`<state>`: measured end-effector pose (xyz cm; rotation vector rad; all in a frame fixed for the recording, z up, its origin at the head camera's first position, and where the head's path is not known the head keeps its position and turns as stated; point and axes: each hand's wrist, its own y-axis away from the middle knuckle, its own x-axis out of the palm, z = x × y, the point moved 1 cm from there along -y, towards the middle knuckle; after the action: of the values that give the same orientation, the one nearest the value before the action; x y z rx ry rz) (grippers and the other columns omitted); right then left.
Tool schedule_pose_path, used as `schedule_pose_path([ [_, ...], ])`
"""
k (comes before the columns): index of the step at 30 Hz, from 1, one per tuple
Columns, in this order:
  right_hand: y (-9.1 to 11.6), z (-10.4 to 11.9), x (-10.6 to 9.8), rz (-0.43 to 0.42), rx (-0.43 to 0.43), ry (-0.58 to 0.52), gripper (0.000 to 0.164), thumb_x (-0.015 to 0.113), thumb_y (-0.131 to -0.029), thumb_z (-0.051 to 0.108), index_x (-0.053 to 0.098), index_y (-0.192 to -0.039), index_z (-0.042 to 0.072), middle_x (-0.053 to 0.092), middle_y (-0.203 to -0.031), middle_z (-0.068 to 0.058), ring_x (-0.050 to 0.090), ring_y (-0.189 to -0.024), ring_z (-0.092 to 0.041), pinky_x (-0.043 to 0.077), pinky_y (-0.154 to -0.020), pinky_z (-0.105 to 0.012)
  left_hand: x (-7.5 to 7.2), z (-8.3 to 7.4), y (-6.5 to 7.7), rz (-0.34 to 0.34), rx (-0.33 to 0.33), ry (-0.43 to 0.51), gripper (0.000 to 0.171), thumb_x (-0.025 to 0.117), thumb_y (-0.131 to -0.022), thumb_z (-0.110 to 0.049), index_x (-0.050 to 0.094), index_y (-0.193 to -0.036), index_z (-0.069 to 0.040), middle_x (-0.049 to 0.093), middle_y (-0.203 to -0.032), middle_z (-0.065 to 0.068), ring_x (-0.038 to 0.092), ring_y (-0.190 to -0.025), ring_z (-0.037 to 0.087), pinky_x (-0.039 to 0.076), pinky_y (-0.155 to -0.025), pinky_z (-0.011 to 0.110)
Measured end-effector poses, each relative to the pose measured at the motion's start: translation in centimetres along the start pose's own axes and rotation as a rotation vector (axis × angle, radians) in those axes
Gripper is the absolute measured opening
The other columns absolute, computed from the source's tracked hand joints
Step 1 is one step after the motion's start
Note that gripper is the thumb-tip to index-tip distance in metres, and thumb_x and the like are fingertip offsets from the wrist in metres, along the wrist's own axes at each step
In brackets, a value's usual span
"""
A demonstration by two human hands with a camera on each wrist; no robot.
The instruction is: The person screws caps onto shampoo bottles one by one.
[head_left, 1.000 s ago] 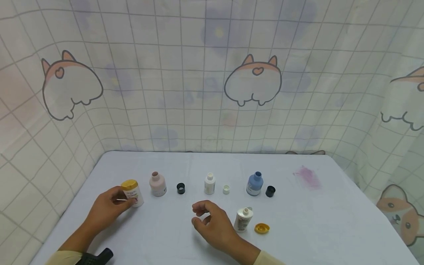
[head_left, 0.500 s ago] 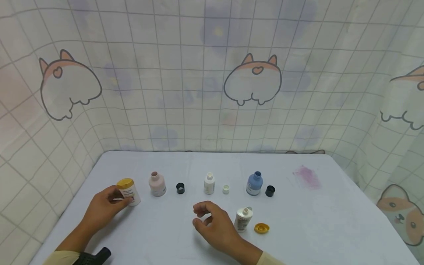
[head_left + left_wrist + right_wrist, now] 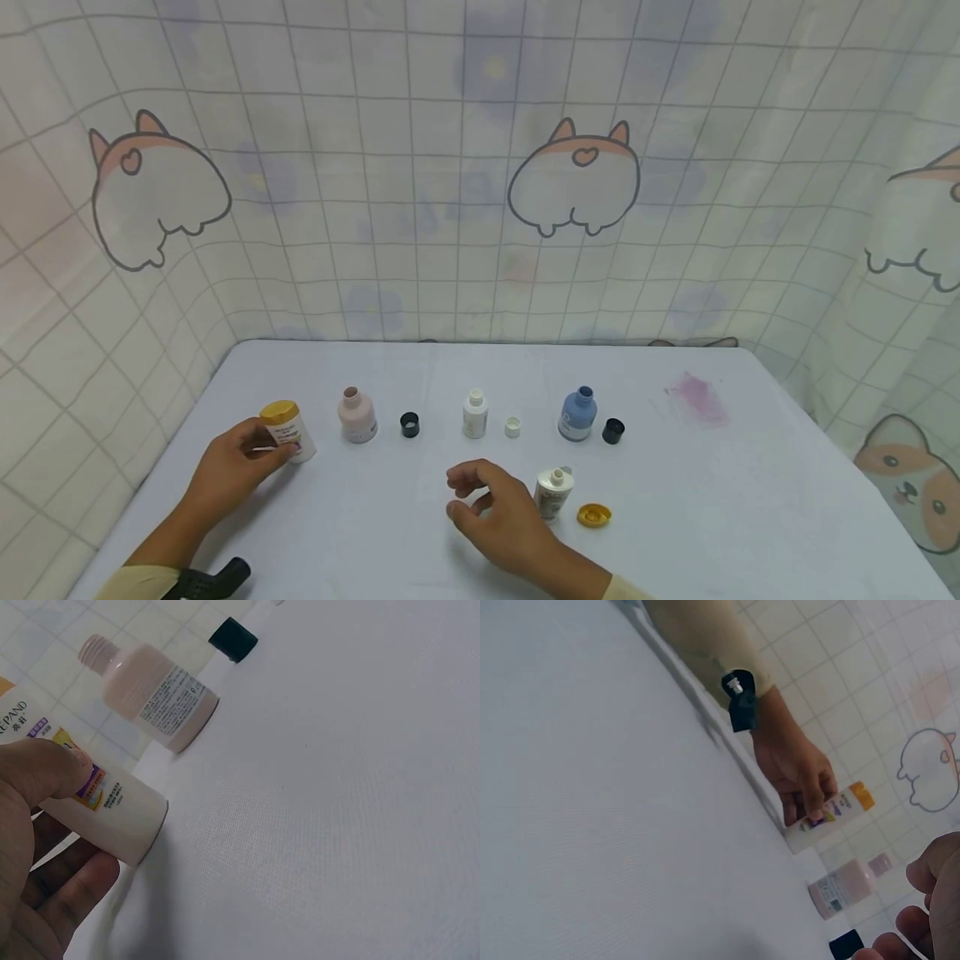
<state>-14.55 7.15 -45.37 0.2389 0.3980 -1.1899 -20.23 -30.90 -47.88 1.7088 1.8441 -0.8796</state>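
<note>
My left hand point(image 3: 234, 468) grips a white shampoo bottle with a yellow cap point(image 3: 279, 412) at the left of the table. The thumb lies across its printed label, and the bottle point(image 3: 124, 817) leans a little. Whether its base touches the table I cannot tell. A pink open-necked bottle point(image 3: 357, 417) stands just right of it, with a black cap point(image 3: 409, 425) beside that. My right hand point(image 3: 502, 521) is near the front middle, fingers loosely curled with nothing in them. Close to its right stands an uncapped white bottle point(image 3: 553, 493), partly hidden by the hand, and a yellow cap point(image 3: 594, 516).
Further back stand a small white bottle point(image 3: 475, 414) with a white cap point(image 3: 512, 427) and a blue bottle point(image 3: 577, 414) with a black cap point(image 3: 613, 431), both bottles uncapped. A pink stain point(image 3: 699, 398) marks the white table point(image 3: 720, 500) at right. A patterned curtain point(image 3: 420, 208) hangs behind.
My left hand has shifted slightly left with the shampoo bottle in its grip. My right hand has drifted a little to the right. The other bottles and caps stay put.
</note>
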Motion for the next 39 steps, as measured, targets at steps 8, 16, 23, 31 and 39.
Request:
schedule_pose_path([
  [8,0.7,-0.3,-0.7,0.025,-0.012,0.0,0.03,0.068,-0.087,0.024,0.057,-0.115,0.02,0.059,-0.108,0.003,0.056,-0.095,-0.009,0.051,-0.077,-0.022,0.1,0.1,-0.1,0.009,-0.007,0.025,0.06,0.069,-0.08,-0.05,0.056,-0.118,-0.006,0.065,-0.105,0.012,0.063,-0.093,0.028,0.054,-0.07,0.03],
  [16,1.3,-0.5,-1.3,0.049,0.004,-0.005,0.033,0.068,-0.087,0.027,0.057,-0.116,0.02,0.059,-0.109,0.003,0.055,-0.097,-0.01,0.051,-0.077,-0.022,0.1,-0.1,0.0,0.013,0.005,0.016,0.058,0.068,-0.082,-0.048,0.055,-0.119,-0.005,0.064,-0.108,0.014,0.059,-0.102,0.031,0.053,-0.081,0.042],
  [23,1.8,-0.8,-1.7,0.068,-0.017,0.002,0.035,0.068,-0.087,0.028,0.055,-0.118,0.02,0.059,-0.11,0.003,0.055,-0.099,-0.011,0.051,-0.079,-0.023,-0.2,-0.3,0.3,0.011,-0.024,0.038,0.066,0.069,-0.081,-0.048,0.046,-0.126,-0.005,0.058,-0.116,0.019,0.06,-0.098,0.033,0.055,-0.073,0.037],
  [31,2.2,-1.1,-2.2,0.1,0.009,0.011,0.037,0.067,-0.087,0.033,0.055,-0.12,0.022,0.059,-0.112,0.004,0.055,-0.099,-0.012,0.051,-0.079,-0.023,-0.8,-1.3,1.1,-0.107,0.056,0.058,0.071,0.073,-0.081,-0.038,0.04,-0.137,-0.008,0.052,-0.118,0.008,0.053,-0.1,0.024,0.049,-0.07,0.016],
  [39,2.8,-1.4,-2.6,0.145,0.009,0.007,0.037,0.066,-0.088,0.033,0.054,-0.121,0.021,0.059,-0.114,0.004,0.057,-0.097,-0.013,0.051,-0.079,-0.024,-0.9,-3.8,2.1,-0.392,0.141,0.04,0.05,0.076,-0.077,-0.013,0.054,-0.122,-0.008,0.048,-0.096,-0.003,0.043,-0.081,0.015,0.039,-0.067,0.023],
])
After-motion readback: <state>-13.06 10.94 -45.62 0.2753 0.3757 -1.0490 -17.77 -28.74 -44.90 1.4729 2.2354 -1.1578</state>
